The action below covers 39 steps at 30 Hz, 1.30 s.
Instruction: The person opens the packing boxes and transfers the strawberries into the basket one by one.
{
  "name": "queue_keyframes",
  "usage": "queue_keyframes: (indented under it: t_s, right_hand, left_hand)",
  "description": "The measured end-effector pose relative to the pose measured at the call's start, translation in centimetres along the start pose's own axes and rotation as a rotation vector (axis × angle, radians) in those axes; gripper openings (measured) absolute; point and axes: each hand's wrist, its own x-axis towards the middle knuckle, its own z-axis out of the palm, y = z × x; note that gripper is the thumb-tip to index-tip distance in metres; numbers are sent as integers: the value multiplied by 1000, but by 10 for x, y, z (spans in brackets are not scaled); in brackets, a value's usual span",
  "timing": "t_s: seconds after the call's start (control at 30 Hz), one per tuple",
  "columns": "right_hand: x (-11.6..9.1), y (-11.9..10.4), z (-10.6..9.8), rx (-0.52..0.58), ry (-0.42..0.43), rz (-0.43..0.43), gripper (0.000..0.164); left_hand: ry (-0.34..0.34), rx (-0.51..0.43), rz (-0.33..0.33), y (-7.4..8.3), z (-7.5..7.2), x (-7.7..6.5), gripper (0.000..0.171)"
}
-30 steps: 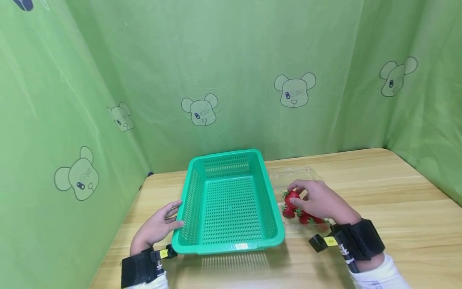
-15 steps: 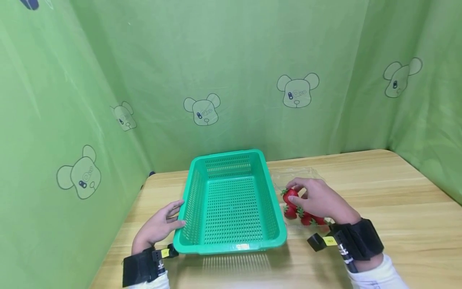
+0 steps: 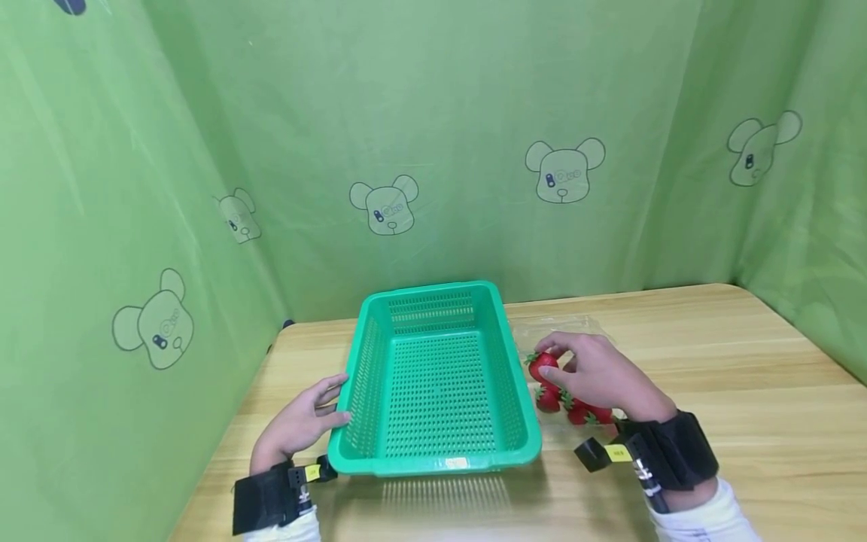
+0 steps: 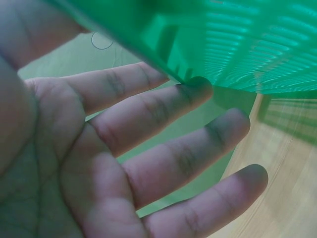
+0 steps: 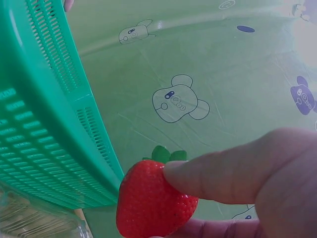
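Between the thumb and fingers of my right hand a red strawberry is pinched, its green leaves pointing away. It hangs just right of the green plastic basket, above several other strawberries in a clear plastic container. My right hand partly covers those berries. At the basket's left side, my left hand holds the rim, thumb over the edge and the other fingers outside. In the left wrist view those fingers are fairly straight, and some stand apart from the basket wall. Nothing lies inside the basket.
A light wooden table carries everything, its back edge near a green curtain printed with bear heads. The curtain also rises along the left and right sides. A shadow falls under the basket's near edge.
My right hand has lifted the strawberry slightly up and leftward, away from the other berries. My left hand keeps its hold on the basket rim. The head view has shifted a little.
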Motion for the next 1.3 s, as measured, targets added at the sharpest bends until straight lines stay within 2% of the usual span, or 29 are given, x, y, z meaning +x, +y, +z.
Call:
queue_keyframes:
  t_s: [0.47,0.87,1.3]
  right_hand:
    - [3,-12,0,3,-2,9,34]
    - [5,-18,2,32,5,-9,29]
    - [4,-26,4,25,5,-32,30]
  left_hand:
    - [-2,-14,2,-1,0,-1,65]
    - [5,-19,-10,1,0,0,65]
    - [3,-28,-9,2,0,-1,65]
